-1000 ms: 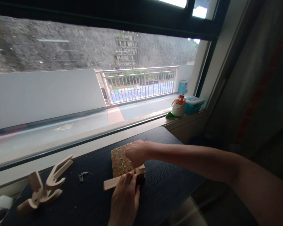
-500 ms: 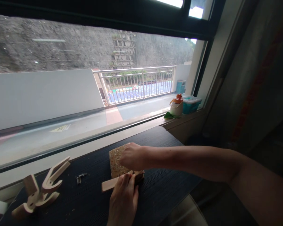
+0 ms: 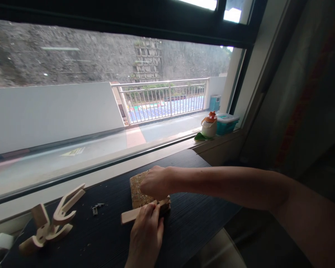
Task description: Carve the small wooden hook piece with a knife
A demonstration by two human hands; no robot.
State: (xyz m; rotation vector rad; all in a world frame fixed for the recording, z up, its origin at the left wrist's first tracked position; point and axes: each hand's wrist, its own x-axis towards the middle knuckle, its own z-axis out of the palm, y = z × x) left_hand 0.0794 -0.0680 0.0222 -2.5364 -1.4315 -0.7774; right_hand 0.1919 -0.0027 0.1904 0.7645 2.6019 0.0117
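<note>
Wooden strip (image 3: 129, 216) is lying across the near side of a rough, woven-looking block (image 3: 136, 190), just past the middle of the table (image 3: 108, 238) toward its far edge. Left hand (image 3: 146, 231) has it gripped and pinned there. Right hand (image 3: 155, 183) is curled into a fist over the block; can't tell what, if anything, is inside it.

What's changed: over the last second the fist slid a bit left across the block, and the thin dark shaft that poked out under it is basically lost from view. Strip hasn't really budged, so I'd say the work is still on the same spot.

Surface is dark with a grain, few crumbs around. Loose metal bits (image 3: 95, 210) sit left of the block, and hook-shaped wooden pieces (image 3: 44, 232) are over by the left edge. Far edge runs along a window sill (image 3: 100, 175) with an orange-topped bottle (image 3: 209, 129) and a teal box (image 3: 226, 127). Outside: railing (image 3: 171, 104), rock wall (image 3: 86, 56). Right side of the room's pretty dim.
</note>
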